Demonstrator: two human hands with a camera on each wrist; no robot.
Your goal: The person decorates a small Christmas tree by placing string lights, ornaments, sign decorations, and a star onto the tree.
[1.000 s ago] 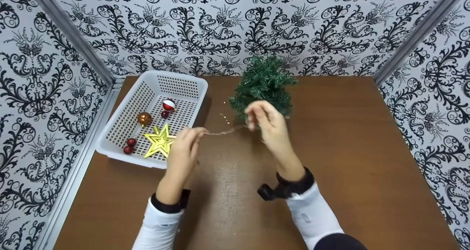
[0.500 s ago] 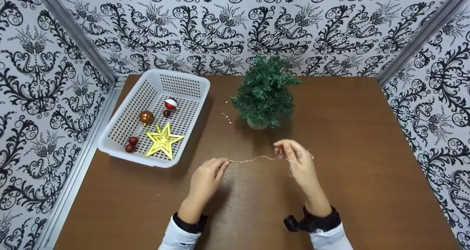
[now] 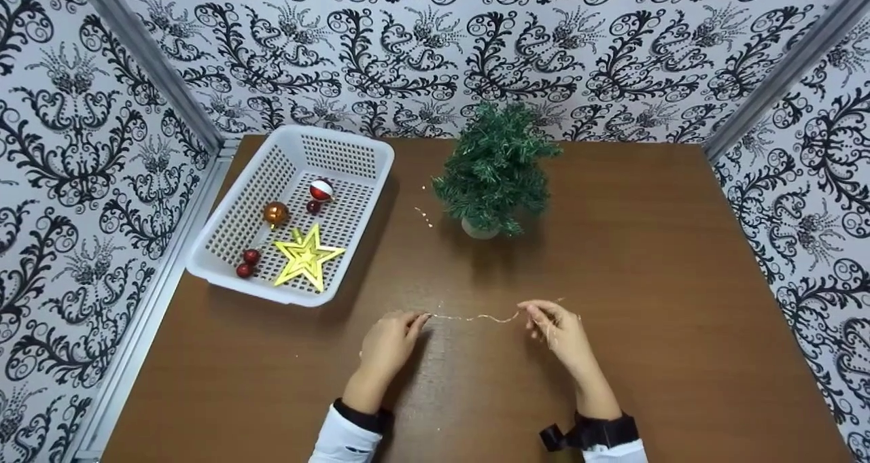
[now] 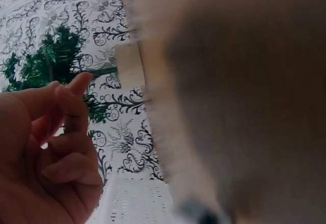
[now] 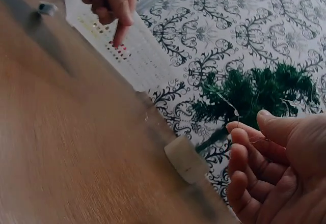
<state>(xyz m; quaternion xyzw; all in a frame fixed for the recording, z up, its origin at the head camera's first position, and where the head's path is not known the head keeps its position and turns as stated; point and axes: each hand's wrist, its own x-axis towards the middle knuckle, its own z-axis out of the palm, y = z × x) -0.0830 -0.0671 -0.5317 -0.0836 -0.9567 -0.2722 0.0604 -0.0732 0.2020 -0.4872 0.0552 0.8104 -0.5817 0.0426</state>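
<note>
A thin copper-coloured wire of fairy lights stretches between both hands over the front middle of the table, slightly wavy. My left hand pinches one end between thumb and forefinger. The other end runs into my right hand, which pinches it, with loose wire trailing about its fingers; the right wrist view shows fine wire by the thumb. Beyond the hands, a small green artificial Christmas tree stands upright on a pale round base. Neither hand touches the tree.
A white perforated basket at the left holds a gold star, an orange bauble, a red-and-white bauble and several small red balls. Tiny light specks lie left of the tree. Patterned walls enclose the table.
Both hands have drawn back from the tree and basket toward the front of the table, bringing the wire with them and keeping it stretched between them. The tree and basket have stayed put.
</note>
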